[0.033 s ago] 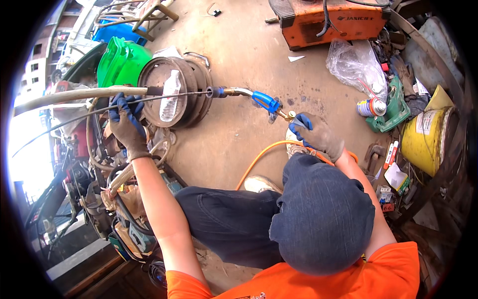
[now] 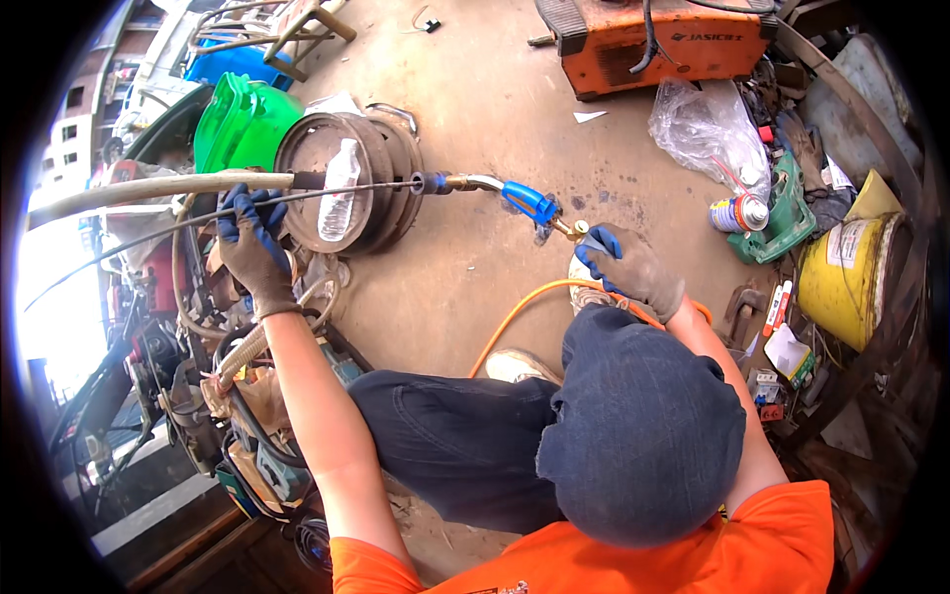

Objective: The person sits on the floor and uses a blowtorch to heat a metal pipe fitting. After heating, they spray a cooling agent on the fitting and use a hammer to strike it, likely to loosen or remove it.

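Nothing visibly changes from the previous frame, so the work holds at the same point. The left hand (image 2: 255, 247) clasps the rod (image 2: 381, 186) just beside the pole (image 2: 129, 191) (whether it touches the pole too, I cannot tell). The right hand (image 2: 633, 267) curls around the rear end of the torch (image 2: 529, 202), whose nozzle (image 2: 431, 183) meets the rod's tip near the wheel (image 2: 302, 148).
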Available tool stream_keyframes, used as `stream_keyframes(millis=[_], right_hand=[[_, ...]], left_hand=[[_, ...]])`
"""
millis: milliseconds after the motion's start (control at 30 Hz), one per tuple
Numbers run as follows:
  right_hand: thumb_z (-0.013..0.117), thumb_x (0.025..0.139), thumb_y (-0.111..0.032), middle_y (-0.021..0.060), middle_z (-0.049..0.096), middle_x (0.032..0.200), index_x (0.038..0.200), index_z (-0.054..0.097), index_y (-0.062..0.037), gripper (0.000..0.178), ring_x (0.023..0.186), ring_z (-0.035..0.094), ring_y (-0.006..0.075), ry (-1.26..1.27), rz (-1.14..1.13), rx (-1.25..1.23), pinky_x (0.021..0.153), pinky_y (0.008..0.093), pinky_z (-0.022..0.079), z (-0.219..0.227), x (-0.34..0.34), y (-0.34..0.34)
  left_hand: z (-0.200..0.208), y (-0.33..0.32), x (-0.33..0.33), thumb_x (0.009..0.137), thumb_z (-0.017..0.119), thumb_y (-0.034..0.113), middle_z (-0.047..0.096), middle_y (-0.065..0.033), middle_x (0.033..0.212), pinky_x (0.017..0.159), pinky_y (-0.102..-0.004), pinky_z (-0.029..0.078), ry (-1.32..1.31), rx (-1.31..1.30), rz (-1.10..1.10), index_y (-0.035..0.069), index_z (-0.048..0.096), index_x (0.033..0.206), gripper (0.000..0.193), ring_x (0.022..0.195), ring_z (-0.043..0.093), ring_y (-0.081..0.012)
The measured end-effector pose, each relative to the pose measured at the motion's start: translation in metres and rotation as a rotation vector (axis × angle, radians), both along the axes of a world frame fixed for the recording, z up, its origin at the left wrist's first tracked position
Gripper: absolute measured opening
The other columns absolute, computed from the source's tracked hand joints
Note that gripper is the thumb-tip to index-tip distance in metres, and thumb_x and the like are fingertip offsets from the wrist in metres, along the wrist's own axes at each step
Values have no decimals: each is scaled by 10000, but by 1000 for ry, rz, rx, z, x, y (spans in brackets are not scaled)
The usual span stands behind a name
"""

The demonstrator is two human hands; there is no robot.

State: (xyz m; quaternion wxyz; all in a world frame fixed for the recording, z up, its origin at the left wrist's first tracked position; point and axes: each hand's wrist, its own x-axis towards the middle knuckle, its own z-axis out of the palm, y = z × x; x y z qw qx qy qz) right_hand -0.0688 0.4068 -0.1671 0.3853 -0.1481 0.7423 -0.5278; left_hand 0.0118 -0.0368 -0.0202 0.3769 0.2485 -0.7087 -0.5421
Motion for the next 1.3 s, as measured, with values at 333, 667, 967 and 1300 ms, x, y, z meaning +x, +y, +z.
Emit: stream_keyframes(millis=[333, 667, 967, 1300], right_hand=[[645, 929, -326, 84, 613, 747, 986, 642, -19, 312, 684, 575, 175, -21, -13, 35, 661, 359, 478, 1, 1, -3], [651, 930, -335, 75, 617, 747, 975, 641, -22, 316, 684, 579, 163, -21, -12, 9, 653, 356, 479, -4, 1, -3], [619, 927, -211, 61, 611, 753, 1011, 630, -17, 211, 673, 592, 125, 9, -1, 0, 618, 314, 491, -3, 1, -3], [656, 925, -338, 105, 643, 772, 1000, 644, -18, 329, 698, 620, 193, -2, -28, 31, 672, 372, 498, -3, 3, -3]], left_hand=[[4, 6, 2, 1036, 567, 197, 679, -80, 1001, 720, -299, 608, -22, -8, 11, 0, 618, 1230, 281, 832, 693, -166], [9, 10, -1, 1025, 586, 178, 681, -74, 1047, 707, -294, 614, -48, -71, 3, 1, 634, 1216, 265, 844, 691, -159], [10, 8, -1, 1017, 593, 158, 690, -96, 1080, 718, -303, 626, -33, -82, -38, -25, 635, 1209, 269, 862, 703, -179], [11, 8, 2, 1021, 580, 141, 688, -94, 1057, 730, -300, 631, -30, -55, -52, -29, 631, 1211, 260, 856, 705, -172]])
